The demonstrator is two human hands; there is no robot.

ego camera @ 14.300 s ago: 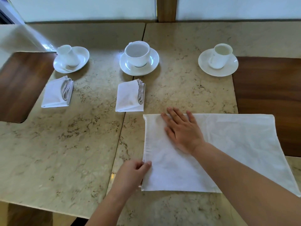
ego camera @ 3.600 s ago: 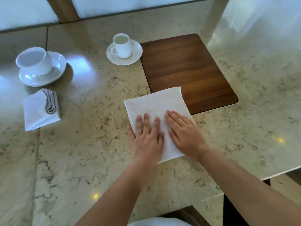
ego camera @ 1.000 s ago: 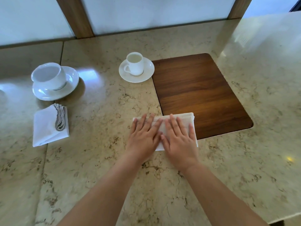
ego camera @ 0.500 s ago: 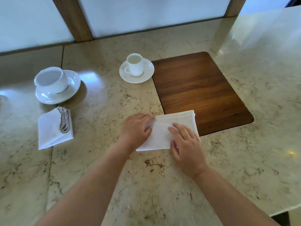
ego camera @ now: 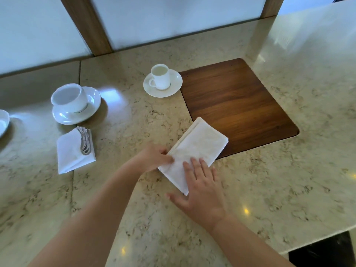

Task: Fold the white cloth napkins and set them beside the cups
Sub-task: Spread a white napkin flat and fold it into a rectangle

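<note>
A white napkin [ego camera: 200,147], folded into a narrow rectangle, lies slantwise on the marble table, its far corner over the wooden inlay [ego camera: 237,105]. My left hand [ego camera: 154,158] pinches its left edge. My right hand [ego camera: 202,191] lies flat with straight fingers on its near end. Beyond it stands a small white cup [ego camera: 160,77] on a saucer [ego camera: 173,87]. To the left, a finished folded napkin [ego camera: 72,151] lies in front of a larger cup [ego camera: 68,97] on its saucer [ego camera: 92,105].
The marble table [ego camera: 125,132] runs to a wall with wooden posts [ego camera: 86,26] at the back. A third saucer [ego camera: 2,122] shows at the left border. The table's near right edge [ego camera: 316,239] drops to a dark floor.
The napkin has turned from lying crosswise to slanting toward the small cup. My left hand moved to pinch its left edge, and my right hand slid to its near end.
</note>
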